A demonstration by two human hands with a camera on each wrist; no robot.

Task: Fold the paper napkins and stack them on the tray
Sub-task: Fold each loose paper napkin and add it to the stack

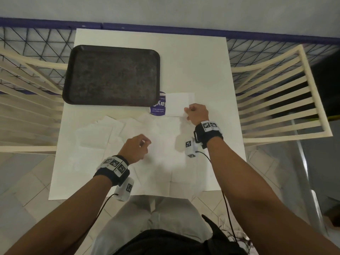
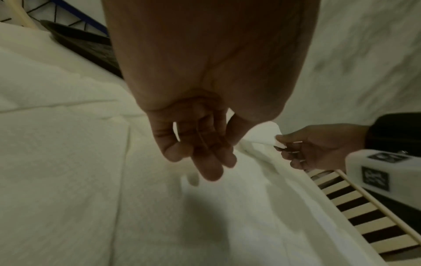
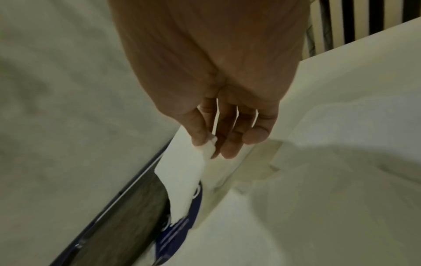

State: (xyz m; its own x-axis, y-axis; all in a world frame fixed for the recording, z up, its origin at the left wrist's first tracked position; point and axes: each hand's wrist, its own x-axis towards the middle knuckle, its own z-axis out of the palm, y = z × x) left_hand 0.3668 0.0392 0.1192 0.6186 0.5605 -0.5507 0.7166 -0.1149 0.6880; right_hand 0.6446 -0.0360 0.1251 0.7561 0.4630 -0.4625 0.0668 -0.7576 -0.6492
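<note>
A dark, empty tray (image 1: 112,74) (image 2: 86,45) (image 3: 127,216) lies at the table's far left. Just right of its near corner, my right hand (image 1: 190,111) (image 3: 209,144) (image 2: 287,145) pinches the near right corner of a folded white napkin (image 1: 177,104) (image 3: 182,172) (image 2: 264,135) between thumb and fingers. The napkin's near corner is lifted off the table. Several unfolded white napkins (image 1: 103,133) lie spread across the middle and near part of the table. My left hand (image 1: 143,144) (image 2: 205,158) hovers over them, fingers loosely curled, holding nothing.
A blue-and-white printed packet (image 1: 158,107) (image 3: 180,232) lies partly under the folded napkin, beside the tray's corner. Cream slatted chairs stand to the right (image 1: 276,92) and left (image 1: 27,100) of the white table (image 1: 202,61). A dark lattice fence runs behind.
</note>
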